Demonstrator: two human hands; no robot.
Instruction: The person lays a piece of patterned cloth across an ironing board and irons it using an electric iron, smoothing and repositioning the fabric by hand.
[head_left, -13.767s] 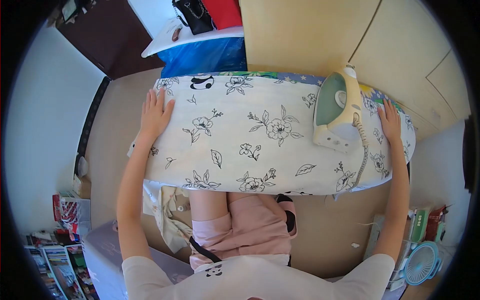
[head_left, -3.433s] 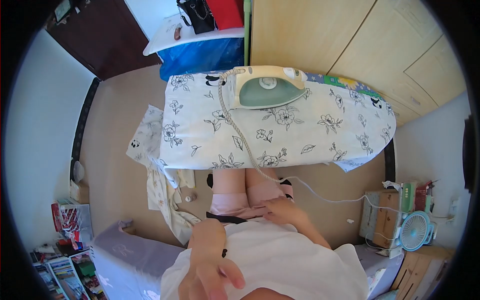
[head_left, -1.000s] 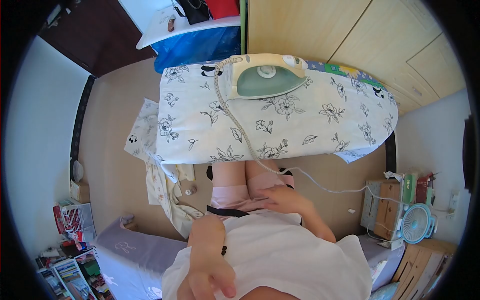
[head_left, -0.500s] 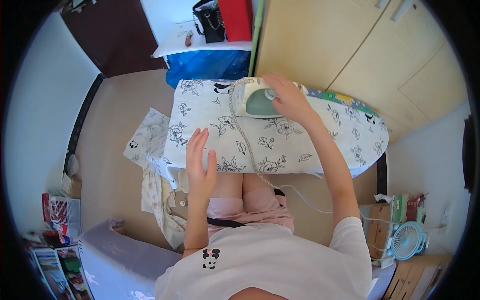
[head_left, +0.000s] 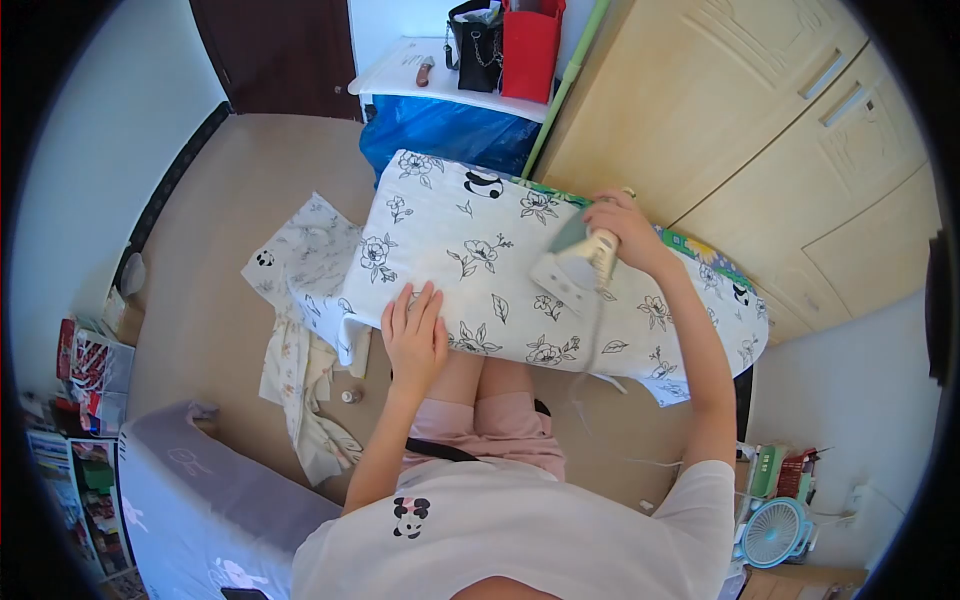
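White cloth with black flower and panda prints point(head_left: 430, 230) lies over the ironing board, its left part hanging over the edge. My right hand point(head_left: 622, 232) is wrapped round the handle of the cream and green iron point(head_left: 577, 272), which stands over the cloth right of centre, its back end toward me and slightly blurred. The iron's cord runs down across the cloth near my right forearm. My left hand point(head_left: 413, 330) rests on the cloth's near edge, left of centre, with its fingers spread and nothing held.
A small fan point(head_left: 773, 533) stands at the lower right. Fabric point(head_left: 300, 385) and a small bottle point(head_left: 350, 396) are on the floor. Behind the board are a wardrobe point(head_left: 720, 110), a blue plastic bag point(head_left: 450, 135), and black and red bags point(head_left: 530, 55) on a white surface.
My right hand has closed round the iron, which has turned and moved right. My left hand has come down onto the cloth. The view has shifted and turned.
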